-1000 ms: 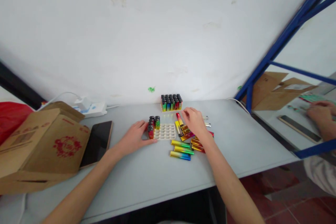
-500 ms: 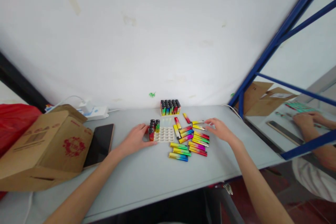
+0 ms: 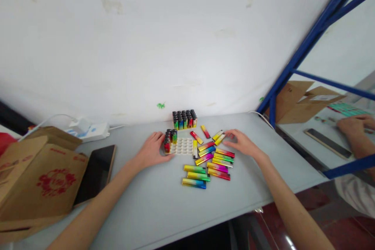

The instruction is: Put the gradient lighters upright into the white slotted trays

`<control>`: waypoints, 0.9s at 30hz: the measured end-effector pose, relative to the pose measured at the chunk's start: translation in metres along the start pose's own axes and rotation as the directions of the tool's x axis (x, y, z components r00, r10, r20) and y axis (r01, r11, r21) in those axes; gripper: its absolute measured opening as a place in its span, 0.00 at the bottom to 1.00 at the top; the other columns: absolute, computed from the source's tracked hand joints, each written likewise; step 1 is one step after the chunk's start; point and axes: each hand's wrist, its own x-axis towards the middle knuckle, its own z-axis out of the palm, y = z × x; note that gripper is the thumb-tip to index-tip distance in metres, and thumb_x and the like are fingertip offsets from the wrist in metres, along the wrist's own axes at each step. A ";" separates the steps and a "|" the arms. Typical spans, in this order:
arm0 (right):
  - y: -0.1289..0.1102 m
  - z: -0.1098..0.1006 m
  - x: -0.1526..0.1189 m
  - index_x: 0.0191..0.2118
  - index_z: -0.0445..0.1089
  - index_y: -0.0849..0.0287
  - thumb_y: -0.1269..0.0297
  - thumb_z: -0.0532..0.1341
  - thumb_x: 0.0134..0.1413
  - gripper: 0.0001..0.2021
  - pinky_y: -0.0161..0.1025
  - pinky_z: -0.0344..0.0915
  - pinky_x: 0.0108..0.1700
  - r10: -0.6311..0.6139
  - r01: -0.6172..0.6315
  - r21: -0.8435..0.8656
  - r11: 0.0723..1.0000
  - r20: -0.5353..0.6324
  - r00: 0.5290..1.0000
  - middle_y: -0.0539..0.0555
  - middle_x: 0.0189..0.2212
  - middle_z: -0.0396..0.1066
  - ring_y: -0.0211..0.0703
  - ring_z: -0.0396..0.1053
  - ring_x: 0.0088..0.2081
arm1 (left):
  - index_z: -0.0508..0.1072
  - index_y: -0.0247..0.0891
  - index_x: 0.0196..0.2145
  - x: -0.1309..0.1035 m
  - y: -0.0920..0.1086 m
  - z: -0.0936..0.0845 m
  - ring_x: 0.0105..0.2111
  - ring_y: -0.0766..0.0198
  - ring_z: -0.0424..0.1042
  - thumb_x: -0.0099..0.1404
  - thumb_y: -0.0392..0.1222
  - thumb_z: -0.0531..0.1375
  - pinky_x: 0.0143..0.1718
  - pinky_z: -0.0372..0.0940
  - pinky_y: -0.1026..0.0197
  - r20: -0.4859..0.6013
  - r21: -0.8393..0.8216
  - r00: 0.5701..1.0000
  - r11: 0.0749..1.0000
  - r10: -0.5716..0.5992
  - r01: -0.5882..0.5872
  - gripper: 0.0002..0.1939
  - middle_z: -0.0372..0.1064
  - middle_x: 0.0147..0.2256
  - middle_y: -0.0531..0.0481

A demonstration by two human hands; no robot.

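Observation:
A white tray (image 3: pixel 184 146) with rows of holes lies on the table, with several black-topped lighters (image 3: pixel 167 142) upright at its left end. My left hand (image 3: pixel 151 150) is closed around that left end, thumb at the near edge and fingers behind. My right hand (image 3: pixel 242 142) is right of the loose lighters, its fingertips pinched on the end of a yellow lighter (image 3: pixel 220 138). Another yellow lighter (image 3: pixel 217 135) lies alongside it. Several loose lighters in red, green, blue and pink (image 3: pixel 218 167) lie flat between the tray and my right hand.
A filled block of upright lighters (image 3: pixel 184 120) stands by the wall. On the left are a cardboard box (image 3: pixel 55 181), a dark phone (image 3: pixel 95 172) and a power strip (image 3: pixel 95 132). Blue metal bars (image 3: pixel 288 70) stand at the right; beyond them another person's hands (image 3: pixel 354 127) rest near a second phone (image 3: pixel 327 143).
The two yellow lighters at my right fingertips have turned from nearly level to slanted. A yellow lighter beside the tray now lies straighter. My left hand stays at the tray; the view has shifted.

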 end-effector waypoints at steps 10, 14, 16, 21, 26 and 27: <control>-0.015 0.022 -0.001 0.48 0.76 0.55 0.46 0.68 0.65 0.18 0.49 0.72 0.50 0.055 -0.052 0.035 0.998 -0.069 0.996 0.56 0.44 0.81 0.51 0.77 0.43 | 0.77 0.40 0.47 -0.002 -0.009 0.001 0.54 0.35 0.74 0.56 0.68 0.71 0.62 0.71 0.35 -0.006 -0.015 1.000 1.000 -0.001 0.001 0.32 0.75 0.51 0.35; -0.021 0.027 -0.009 0.57 0.74 0.53 0.43 0.71 0.62 0.25 0.56 0.72 0.54 0.068 -0.079 -0.096 0.992 -0.113 0.991 0.60 0.49 0.79 0.57 0.77 0.48 | 0.77 0.42 0.43 -0.002 -0.009 -0.004 0.50 0.38 0.74 0.57 0.68 0.71 0.58 0.73 0.38 0.020 -0.031 0.999 0.999 0.031 -0.030 0.29 0.74 0.47 0.38; -0.022 0.029 -0.011 0.58 0.75 0.52 0.42 0.70 0.63 0.26 0.59 0.72 0.56 0.083 -0.097 -0.120 0.988 -0.116 0.990 0.60 0.49 0.79 0.60 0.76 0.49 | 0.77 0.42 0.43 -0.002 -0.009 -0.004 0.50 0.39 0.73 0.58 0.68 0.71 0.58 0.72 0.39 0.025 -0.027 0.999 0.999 0.036 -0.035 0.28 0.74 0.47 0.38; -0.021 0.035 -0.012 0.58 0.74 0.54 0.39 0.68 0.64 0.27 0.60 0.74 0.57 0.096 -0.093 0.021 0.995 -0.187 0.978 0.63 0.50 0.76 0.60 0.77 0.49 | 0.76 0.41 0.47 -0.004 -0.009 -0.002 0.52 0.40 0.72 0.60 0.69 0.70 0.59 0.71 0.40 0.041 -0.002 0.998 0.999 0.038 -0.038 0.31 0.74 0.49 0.38; -0.014 0.027 -0.007 0.58 0.72 0.52 0.39 0.74 0.55 0.32 0.54 0.79 0.50 0.258 -0.166 0.319 0.933 -0.269 0.928 0.62 0.56 0.75 0.52 0.79 0.42 | 0.77 0.40 0.49 -0.008 -0.002 -0.002 0.52 0.41 0.72 0.63 0.70 0.68 0.60 0.70 0.40 0.027 0.000 0.999 1.000 0.019 -0.019 0.31 0.74 0.50 0.38; -0.013 0.025 -0.005 0.57 0.73 0.52 0.40 0.76 0.52 0.33 0.53 0.79 0.51 0.287 -0.156 0.391 0.907 -0.304 0.908 0.60 0.56 0.75 0.52 0.79 0.44 | 0.77 0.39 0.49 -0.010 0.000 -0.002 0.52 0.41 0.73 0.64 0.70 0.68 0.60 0.70 0.40 0.020 0.007 1.000 1.000 0.011 -0.011 0.31 0.75 0.51 0.37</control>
